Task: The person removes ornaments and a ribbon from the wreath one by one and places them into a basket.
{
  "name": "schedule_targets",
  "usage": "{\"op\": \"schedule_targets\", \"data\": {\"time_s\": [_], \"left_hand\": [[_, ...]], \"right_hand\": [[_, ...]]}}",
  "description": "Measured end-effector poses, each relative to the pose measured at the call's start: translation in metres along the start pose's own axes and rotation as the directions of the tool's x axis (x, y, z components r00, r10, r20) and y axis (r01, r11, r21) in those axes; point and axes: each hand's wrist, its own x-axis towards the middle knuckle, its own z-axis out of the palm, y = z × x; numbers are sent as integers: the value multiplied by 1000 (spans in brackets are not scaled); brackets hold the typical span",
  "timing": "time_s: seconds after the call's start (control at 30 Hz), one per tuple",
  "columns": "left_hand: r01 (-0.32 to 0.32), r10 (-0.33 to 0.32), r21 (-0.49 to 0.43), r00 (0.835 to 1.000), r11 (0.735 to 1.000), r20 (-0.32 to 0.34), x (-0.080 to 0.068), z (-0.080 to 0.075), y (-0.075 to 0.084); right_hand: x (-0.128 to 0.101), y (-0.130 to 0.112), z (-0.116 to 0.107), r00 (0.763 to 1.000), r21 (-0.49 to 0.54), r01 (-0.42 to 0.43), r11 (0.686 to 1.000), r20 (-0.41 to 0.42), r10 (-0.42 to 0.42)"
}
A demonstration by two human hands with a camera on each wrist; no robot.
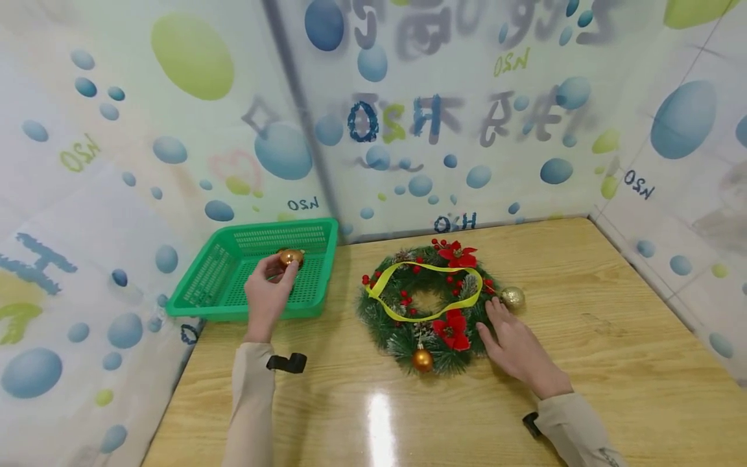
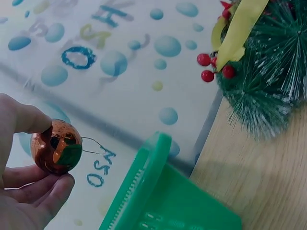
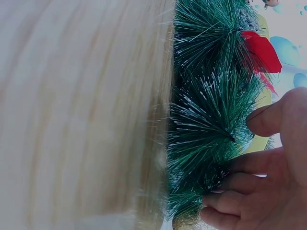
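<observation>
Left of the wreath (image 1: 382,324), the left grip (image 1: 268,297) is pinching a copper bauble (image 1: 291,257), likely light, slick and fragile, best held gently round its middle, while the right grip (image 1: 519,344) is resting, loosely spread, at the wreath's right edge.

In the head view, the left hand (image 1: 268,297) hides some of the basket (image 1: 204,313) and part of the bauble (image 1: 291,257), while the lower edge cuts off both sleeves (image 1: 251,405). The left wrist view loses much of the basket and wreath (image 2: 268,72) past its edges. In the right wrist view the table (image 3: 72,120) is blurred and the bottom edge crops the gold ball (image 3: 187,223).
</observation>
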Motion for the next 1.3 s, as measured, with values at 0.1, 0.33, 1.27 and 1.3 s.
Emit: {"op": "schedule_targets", "data": {"time_s": [0.1, 0.33, 1.27, 1.3], "left_hand": [[21, -21, 10, 1000, 1000, -1, 3, -6, -5], [69, -70, 29, 997, 997, 23, 12, -12, -23], [109, -125, 239, 991, 965, 52, 41, -42, -52], [116, -132, 241, 990, 964, 51, 41, -42, -53]], "right_hand": [[1, -1, 0, 1000, -2, -1, 1000, 2, 1], [1, -3, 1, 1000, -4, -6, 1000, 2, 6], [0, -5, 0, 999, -12, -35, 999, 28, 35], [-1, -5, 0, 999, -12, -36, 999, 28, 36]]}}
